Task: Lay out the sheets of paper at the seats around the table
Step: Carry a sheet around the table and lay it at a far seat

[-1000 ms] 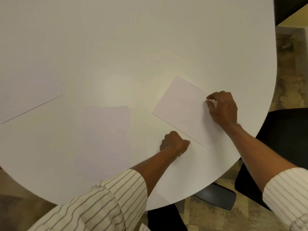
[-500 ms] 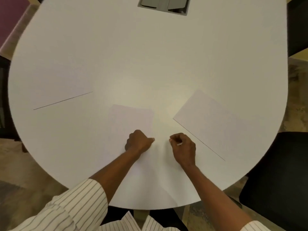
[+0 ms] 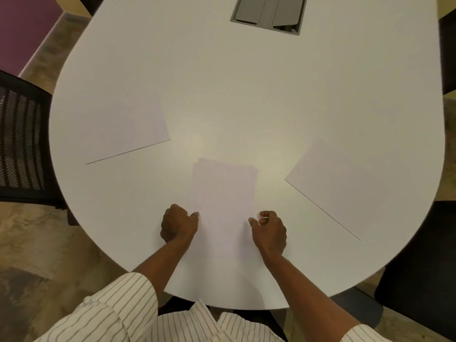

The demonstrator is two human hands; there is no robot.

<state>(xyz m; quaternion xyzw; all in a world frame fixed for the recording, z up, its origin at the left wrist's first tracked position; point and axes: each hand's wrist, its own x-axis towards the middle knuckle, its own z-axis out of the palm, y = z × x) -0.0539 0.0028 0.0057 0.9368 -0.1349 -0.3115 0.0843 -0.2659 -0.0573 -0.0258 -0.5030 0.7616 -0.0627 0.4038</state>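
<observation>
A small stack of white paper (image 3: 223, 193) lies on the white table (image 3: 222, 95) straight in front of me. My left hand (image 3: 178, 224) rests curled at the stack's left edge, thumb touching it. My right hand (image 3: 270, 232) sits curled at the stack's right edge, fingertips at the paper. Whether either hand actually pinches a sheet is hard to tell. One sheet (image 3: 128, 129) lies at the left seat, angled. Another sheet (image 3: 338, 183) lies at the right seat, also angled.
A grey cable hatch (image 3: 267, 13) is set into the table's far middle. A black mesh chair (image 3: 21, 144) stands at the left, a dark chair (image 3: 419, 267) at the right. The table's rounded edge runs close to my body.
My right hand left the right-hand sheet and came back to the stack. My left hand stayed at the stack's left edge. My view swung left and centred on the stack.
</observation>
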